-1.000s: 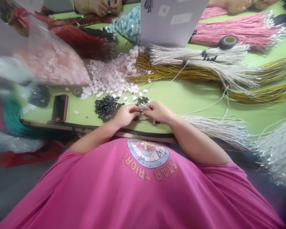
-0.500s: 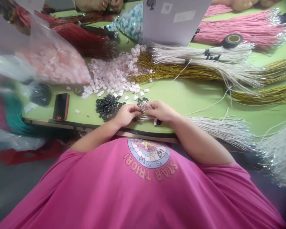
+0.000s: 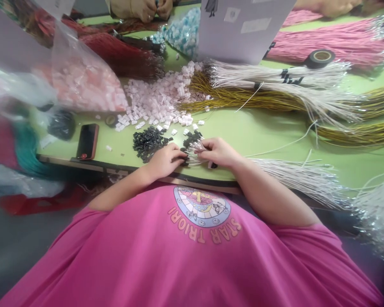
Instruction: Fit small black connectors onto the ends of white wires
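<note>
My left hand (image 3: 164, 160) rests at the near edge of the green table (image 3: 259, 128), fingers pinched around a small black connector that I can barely make out. My right hand (image 3: 219, 151) is closed on a bundle of white wires (image 3: 291, 172) that trails off to the right, their metal tips (image 3: 195, 149) fanned out between the two hands. A pile of black connectors (image 3: 147, 143) lies just left of my left hand. Behind it spreads a heap of pale pink connectors (image 3: 156, 100).
A phone (image 3: 87, 140) lies at the left edge. A clear bag of pink parts (image 3: 83, 85) sits at far left. Yellow (image 3: 243, 98), white (image 3: 275, 74) and pink wire bundles (image 3: 326, 40), a tape roll (image 3: 321, 57) and a grey card (image 3: 243, 30) lie behind. Another person's hands (image 3: 144, 8) work at the far side.
My hands have shifted a little lower and toward the table edge, still pinched together at the wire tips. The view has drifted slightly.
</note>
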A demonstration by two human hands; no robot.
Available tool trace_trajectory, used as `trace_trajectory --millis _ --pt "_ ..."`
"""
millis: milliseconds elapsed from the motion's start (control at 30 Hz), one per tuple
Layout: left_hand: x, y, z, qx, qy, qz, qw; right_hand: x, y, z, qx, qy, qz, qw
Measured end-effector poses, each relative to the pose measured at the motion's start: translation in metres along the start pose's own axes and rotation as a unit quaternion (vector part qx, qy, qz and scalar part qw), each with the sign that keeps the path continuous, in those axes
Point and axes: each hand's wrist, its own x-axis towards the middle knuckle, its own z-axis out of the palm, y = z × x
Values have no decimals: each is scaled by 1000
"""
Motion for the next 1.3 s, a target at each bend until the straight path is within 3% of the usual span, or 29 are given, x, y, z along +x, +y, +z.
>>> trace_trajectory --millis 167,367,567,667,733,833,900,1067,1300 --pt "17 -29 -20 112 59 -88 988 2 -2 1 -16 1 30 999" --pt "49 -40 -19 228 -36 -92 969 2 -2 4 32 9 57 998" --pt "54 -36 -23 229 -72 -63 969 1 -2 4 31 19 47 998" --pt "46 -24 -28 121 -42 -72 989 2 -1 4 22 26 31 999" --pt "39 -13 -26 -34 -26 -107 993 2 0 4 22 24 27 999" --pt "31 -2 -14 -283 -45 -148 947 3 1 5 28 26 29 999" --pt "30 0 -2 -383 -42 -165 908 3 1 6 29 43 29 998" --pt "32 -3 13 -469 -17 -216 856 3 3 9 44 67 41 996" --pt "30 -4 11 -465 -8 -211 860 4 4 11 56 76 35 995"
